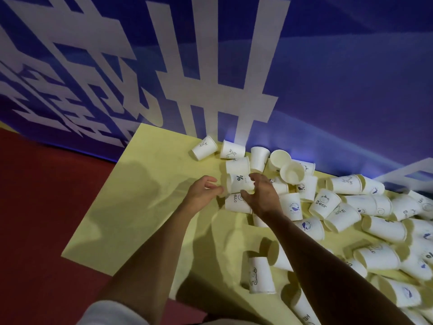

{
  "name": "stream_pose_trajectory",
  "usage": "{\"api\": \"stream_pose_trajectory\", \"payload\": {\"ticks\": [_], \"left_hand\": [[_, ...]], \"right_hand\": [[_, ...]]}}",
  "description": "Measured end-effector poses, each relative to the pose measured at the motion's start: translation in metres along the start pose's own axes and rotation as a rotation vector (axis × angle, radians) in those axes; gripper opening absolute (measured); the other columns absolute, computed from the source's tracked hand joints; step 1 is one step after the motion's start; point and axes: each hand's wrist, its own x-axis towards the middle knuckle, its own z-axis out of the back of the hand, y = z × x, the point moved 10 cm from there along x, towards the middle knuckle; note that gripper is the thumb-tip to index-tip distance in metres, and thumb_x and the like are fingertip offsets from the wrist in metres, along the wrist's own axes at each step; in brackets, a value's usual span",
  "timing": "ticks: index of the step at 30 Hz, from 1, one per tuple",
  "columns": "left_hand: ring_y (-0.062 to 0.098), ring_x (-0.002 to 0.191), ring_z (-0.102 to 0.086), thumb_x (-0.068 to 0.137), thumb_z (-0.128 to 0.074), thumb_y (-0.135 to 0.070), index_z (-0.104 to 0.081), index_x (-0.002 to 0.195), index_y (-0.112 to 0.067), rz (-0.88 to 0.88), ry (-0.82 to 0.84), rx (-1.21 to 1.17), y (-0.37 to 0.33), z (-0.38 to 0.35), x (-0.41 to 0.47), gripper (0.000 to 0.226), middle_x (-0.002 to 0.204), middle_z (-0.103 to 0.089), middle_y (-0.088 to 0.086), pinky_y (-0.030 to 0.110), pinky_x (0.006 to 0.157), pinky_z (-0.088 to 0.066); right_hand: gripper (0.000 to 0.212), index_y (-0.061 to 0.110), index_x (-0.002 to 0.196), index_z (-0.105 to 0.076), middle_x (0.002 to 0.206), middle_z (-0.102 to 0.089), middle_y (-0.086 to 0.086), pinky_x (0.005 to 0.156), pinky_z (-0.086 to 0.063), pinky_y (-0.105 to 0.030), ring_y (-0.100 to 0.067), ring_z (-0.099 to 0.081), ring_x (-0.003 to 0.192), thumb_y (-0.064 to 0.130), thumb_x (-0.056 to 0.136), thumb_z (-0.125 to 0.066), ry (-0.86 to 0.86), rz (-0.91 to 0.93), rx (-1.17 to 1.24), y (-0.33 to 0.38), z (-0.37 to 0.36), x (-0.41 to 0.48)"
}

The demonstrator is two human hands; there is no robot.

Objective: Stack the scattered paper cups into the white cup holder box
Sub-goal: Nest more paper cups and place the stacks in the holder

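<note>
Many white paper cups lie scattered on a yellow table top [150, 207], most of them on their sides in a heap [375, 221] that runs to the right. My right hand [263, 195] grips a cup marked "%" [239, 182] that lies on its side in the middle of the view. My left hand [203, 191] is just left of that cup, its fingers loosely curled and its thumb tip at the cup's left end. Beneath it lies a cup printed "HELLO" [236, 204]. No white cup holder box is in view.
A blue banner with large white characters [210, 66] rises right behind the table. Red floor [46, 207] shows to the left of the table's edge. One cup stands upside down near my right forearm [260, 275]. Two cups show their open mouths [291, 172] at the back.
</note>
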Motion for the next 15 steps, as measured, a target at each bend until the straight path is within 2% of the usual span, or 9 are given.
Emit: {"api": "stream_pose_trajectory", "payload": {"ticks": [2,5,10,15], "left_hand": [[0.006,0.089,-0.063,0.083,-0.079,-0.035,-0.063,0.114,-0.022,0.012,-0.013,0.003,0.001,0.008,0.013,0.037,0.108,-0.068,-0.002,0.02,0.071,-0.044],[0.004,0.085,-0.061,0.083,-0.079,-0.034,-0.063,0.115,-0.02,0.03,-0.041,0.0,0.002,0.022,0.036,0.038,0.108,-0.066,0.0,0.02,0.07,-0.045],[0.014,0.098,-0.061,0.08,-0.081,-0.035,-0.062,0.118,-0.02,0.055,-0.109,-0.004,0.006,0.045,0.075,0.045,0.117,-0.061,0.001,0.026,0.082,-0.046],[0.016,0.089,-0.061,0.078,-0.084,-0.03,-0.056,0.125,-0.016,0.03,-0.235,-0.01,0.0,0.068,0.117,0.056,0.124,-0.056,0.006,0.023,0.073,-0.045]], "right_hand": [[0.057,0.007,0.133,-0.055,0.13,-0.06,-0.013,0.1,-0.047,-0.043,-0.03,-0.058,0.115,0.024,0.083,-0.077,0.01,-0.021,0.008,0.004,-0.006,0.013],[0.056,0.009,0.135,-0.055,0.132,-0.06,-0.011,0.104,-0.042,-0.037,-0.028,-0.055,0.12,0.026,0.085,-0.075,0.031,-0.044,-0.02,0.006,-0.016,0.032],[0.053,0.011,0.132,-0.057,0.129,-0.061,-0.01,0.104,-0.041,-0.038,-0.029,-0.054,0.118,0.028,0.085,-0.072,0.022,-0.057,-0.076,0.012,-0.026,0.072],[0.052,0.01,0.132,-0.056,0.129,-0.059,-0.01,0.105,-0.038,-0.039,-0.031,-0.05,0.121,0.031,0.086,-0.069,0.033,-0.03,-0.127,0.02,-0.039,0.116]]}}
